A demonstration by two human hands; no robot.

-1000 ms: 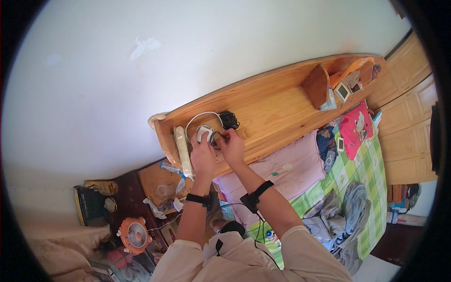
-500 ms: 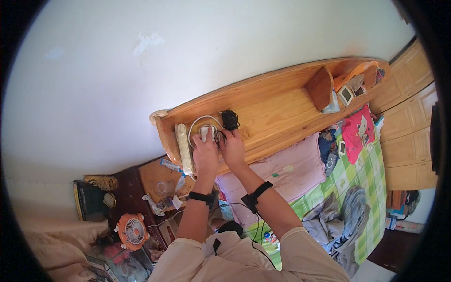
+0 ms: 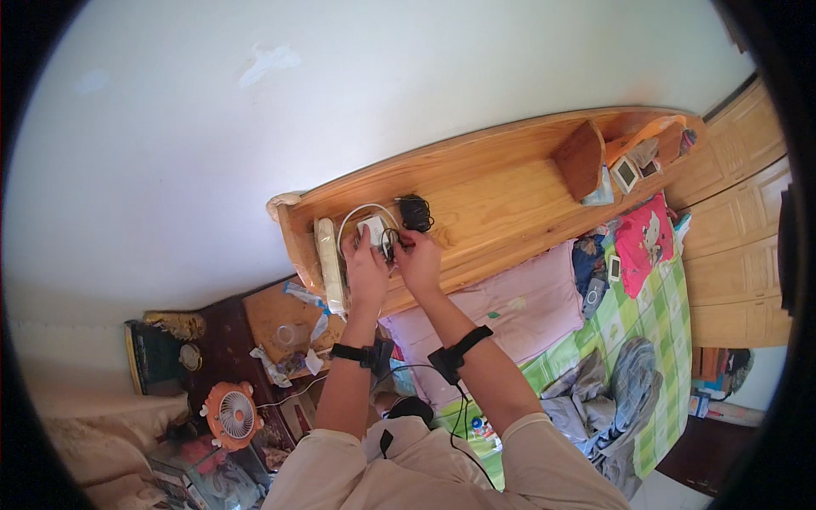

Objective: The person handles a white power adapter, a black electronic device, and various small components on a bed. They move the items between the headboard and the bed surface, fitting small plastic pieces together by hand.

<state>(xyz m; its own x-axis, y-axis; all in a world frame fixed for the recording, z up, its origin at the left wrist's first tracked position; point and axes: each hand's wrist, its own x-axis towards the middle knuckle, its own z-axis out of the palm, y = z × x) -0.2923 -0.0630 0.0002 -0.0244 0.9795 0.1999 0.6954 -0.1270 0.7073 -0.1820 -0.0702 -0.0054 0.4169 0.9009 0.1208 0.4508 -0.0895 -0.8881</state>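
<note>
My left hand [image 3: 366, 265] has its fingers closed round the lower part of a small white block [image 3: 372, 228], which looks like a plug-in adapter. Close beside it, my right hand [image 3: 420, 262] pinches a thin black cable [image 3: 388, 246] that loops between the two hands. A white cable [image 3: 364, 206] arcs over the block. Just beyond the right hand, a coiled black cable [image 3: 415, 211] lies on the wooden headboard shelf [image 3: 484, 204]. To the left of my left hand stands a long cream-white bar [image 3: 329, 259] along the shelf's end. The fingertips partly hide what they grip.
A wooden divider [image 3: 580, 160] and white-framed items [image 3: 625, 174] occupy the shelf's right end. Below are a pink pillow [image 3: 518, 297], rumpled clothes [image 3: 629, 391] and a green checked bed [image 3: 671, 348]. At lower left, an orange fan [image 3: 234, 415] stands near a cluttered bedside table [image 3: 263, 319].
My left hand has shifted slightly down the white block, so more of it shows, tilted. The right hand stays at the black cable. The whole view has moved slightly.
</note>
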